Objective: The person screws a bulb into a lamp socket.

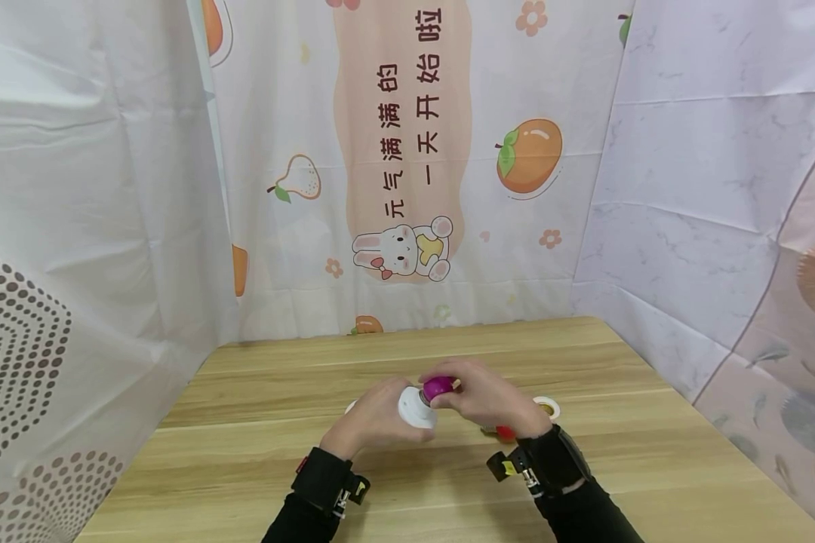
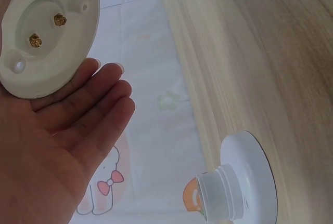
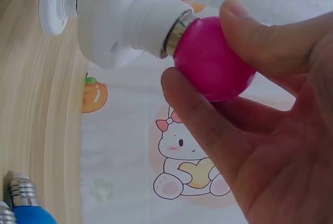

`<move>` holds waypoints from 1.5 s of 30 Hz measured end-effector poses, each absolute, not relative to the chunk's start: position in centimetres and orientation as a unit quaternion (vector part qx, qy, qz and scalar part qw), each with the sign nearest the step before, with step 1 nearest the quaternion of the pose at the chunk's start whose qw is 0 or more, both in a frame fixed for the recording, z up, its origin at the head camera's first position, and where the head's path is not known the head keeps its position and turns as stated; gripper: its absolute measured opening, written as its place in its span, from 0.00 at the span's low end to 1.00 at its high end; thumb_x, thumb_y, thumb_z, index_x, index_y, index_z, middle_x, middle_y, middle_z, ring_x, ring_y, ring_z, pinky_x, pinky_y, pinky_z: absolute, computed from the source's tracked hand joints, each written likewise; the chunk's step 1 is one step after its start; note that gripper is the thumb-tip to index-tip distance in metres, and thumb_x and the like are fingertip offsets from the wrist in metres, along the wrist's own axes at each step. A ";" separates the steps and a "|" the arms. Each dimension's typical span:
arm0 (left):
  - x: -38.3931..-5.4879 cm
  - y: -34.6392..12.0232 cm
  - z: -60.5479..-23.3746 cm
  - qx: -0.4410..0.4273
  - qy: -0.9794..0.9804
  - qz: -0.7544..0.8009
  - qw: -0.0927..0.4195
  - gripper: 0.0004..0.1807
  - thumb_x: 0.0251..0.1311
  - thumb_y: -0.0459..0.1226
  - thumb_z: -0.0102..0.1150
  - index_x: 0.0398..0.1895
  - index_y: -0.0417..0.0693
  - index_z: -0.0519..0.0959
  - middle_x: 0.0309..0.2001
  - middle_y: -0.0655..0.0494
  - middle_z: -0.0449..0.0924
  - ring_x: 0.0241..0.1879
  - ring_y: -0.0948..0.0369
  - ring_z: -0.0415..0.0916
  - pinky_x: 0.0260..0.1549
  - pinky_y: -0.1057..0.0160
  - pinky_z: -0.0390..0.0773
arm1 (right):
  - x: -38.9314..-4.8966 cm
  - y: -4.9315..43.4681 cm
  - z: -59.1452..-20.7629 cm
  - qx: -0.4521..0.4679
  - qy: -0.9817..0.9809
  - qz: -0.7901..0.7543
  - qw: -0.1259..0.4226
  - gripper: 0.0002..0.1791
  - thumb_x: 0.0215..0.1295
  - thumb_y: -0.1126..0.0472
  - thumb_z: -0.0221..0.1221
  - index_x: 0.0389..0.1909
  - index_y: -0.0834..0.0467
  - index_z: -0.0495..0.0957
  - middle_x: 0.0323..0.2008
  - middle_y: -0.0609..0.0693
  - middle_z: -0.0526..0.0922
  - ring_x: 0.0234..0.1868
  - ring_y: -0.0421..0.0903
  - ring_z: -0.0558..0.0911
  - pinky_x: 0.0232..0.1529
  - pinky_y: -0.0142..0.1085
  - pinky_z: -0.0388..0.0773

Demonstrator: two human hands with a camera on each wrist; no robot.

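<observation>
My left hand [image 1: 379, 416] grips a white round-based lamp holder [image 1: 416, 409] above the table. Its flat back, with two brass screws, faces the left wrist camera. Thumb and fingers of my right hand [image 1: 481, 395] pinch a magenta light bulb [image 3: 216, 60]. The bulb's metal screw base sits at the mouth of the lamp holder [image 3: 151, 24], part of its thread still showing. In the left wrist view the bulb is hidden behind the holder [image 2: 52, 31].
A second white lamp holder [image 2: 250, 177] stands on the wooden table [image 1: 244, 467]. A blue bulb [image 3: 34, 214] lies there too, beside another metal bulb base [image 3: 6, 213]. Near my right wrist are a red object [image 1: 505, 433] and a white ring-shaped thing [image 1: 548, 407]. Printed curtains [image 1: 278, 249] enclose the table.
</observation>
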State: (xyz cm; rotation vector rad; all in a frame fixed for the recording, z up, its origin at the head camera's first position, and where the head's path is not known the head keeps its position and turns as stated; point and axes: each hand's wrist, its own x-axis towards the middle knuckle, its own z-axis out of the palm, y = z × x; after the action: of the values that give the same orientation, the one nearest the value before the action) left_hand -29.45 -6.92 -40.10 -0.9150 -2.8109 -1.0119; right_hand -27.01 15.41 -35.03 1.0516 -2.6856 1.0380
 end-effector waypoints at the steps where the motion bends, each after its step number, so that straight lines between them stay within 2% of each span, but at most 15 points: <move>1: -29.5 -6.9 -40.1 -0.292 -0.900 -0.324 0.008 0.35 0.39 0.60 0.76 0.48 0.54 0.76 0.37 0.68 0.77 0.34 0.65 0.75 0.31 0.63 0.77 | -27.0 15.4 -35.0 0.342 -0.876 0.339 0.040 0.19 0.66 0.63 0.67 0.57 0.60 0.82 0.51 0.47 0.85 0.47 0.42 0.80 0.48 0.36 0.80; 9: -29.4 -6.9 -40.1 -0.290 -0.899 -0.329 0.004 0.34 0.40 0.59 0.76 0.49 0.54 0.76 0.37 0.67 0.77 0.34 0.65 0.75 0.31 0.63 0.77 | -27.0 15.1 -35.2 0.323 -0.881 0.342 0.051 0.18 0.66 0.61 0.68 0.56 0.57 0.83 0.48 0.45 0.85 0.43 0.42 0.80 0.43 0.35 0.80; 23: -29.5 -6.8 -40.3 -0.291 -0.899 -0.326 0.009 0.34 0.40 0.58 0.76 0.47 0.54 0.76 0.36 0.67 0.77 0.33 0.65 0.75 0.30 0.63 0.77 | -27.3 15.0 -35.3 0.315 -0.885 0.340 0.050 0.18 0.65 0.58 0.69 0.55 0.55 0.83 0.48 0.46 0.85 0.43 0.41 0.81 0.43 0.34 0.81; 32: -29.5 -6.8 -40.2 -0.283 -0.901 -0.330 0.007 0.36 0.40 0.61 0.75 0.49 0.53 0.76 0.36 0.66 0.77 0.34 0.65 0.75 0.31 0.63 0.77 | -27.5 15.8 -35.3 0.315 -0.871 0.378 0.017 0.28 0.67 0.57 0.67 0.67 0.57 0.75 0.56 0.53 0.81 0.51 0.47 0.82 0.48 0.37 0.82; 37: -29.6 -6.8 -40.2 -0.290 -0.885 -0.364 0.013 0.32 0.42 0.59 0.76 0.48 0.54 0.77 0.36 0.66 0.79 0.33 0.64 0.76 0.31 0.62 0.78 | -27.5 16.2 -35.2 0.297 -0.857 0.420 -0.005 0.35 0.66 0.59 0.68 0.72 0.59 0.69 0.57 0.54 0.80 0.55 0.51 0.82 0.50 0.38 0.82; 41: -29.7 -6.8 -40.2 -0.302 -0.870 -0.389 0.024 0.30 0.45 0.56 0.76 0.47 0.54 0.77 0.37 0.64 0.80 0.33 0.64 0.78 0.31 0.62 0.79 | -27.9 16.5 -35.6 0.294 -0.849 0.438 -0.011 0.33 0.66 0.59 0.68 0.70 0.58 0.71 0.58 0.52 0.80 0.59 0.52 0.79 0.55 0.42 0.80; 45: -29.7 -6.8 -40.1 -0.298 -0.866 -0.401 0.029 0.35 0.47 0.58 0.75 0.54 0.51 0.76 0.41 0.63 0.79 0.37 0.64 0.78 0.35 0.61 0.79 | -28.5 16.9 -36.0 0.311 -0.832 0.459 -0.021 0.28 0.66 0.58 0.68 0.67 0.55 0.75 0.59 0.49 0.81 0.60 0.52 0.79 0.55 0.43 0.80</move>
State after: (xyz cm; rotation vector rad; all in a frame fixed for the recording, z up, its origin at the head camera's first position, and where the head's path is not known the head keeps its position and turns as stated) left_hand -29.71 -6.85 -40.09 -0.9194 -2.6697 -1.2376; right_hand -28.53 16.87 -36.02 0.9921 -2.6499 1.4612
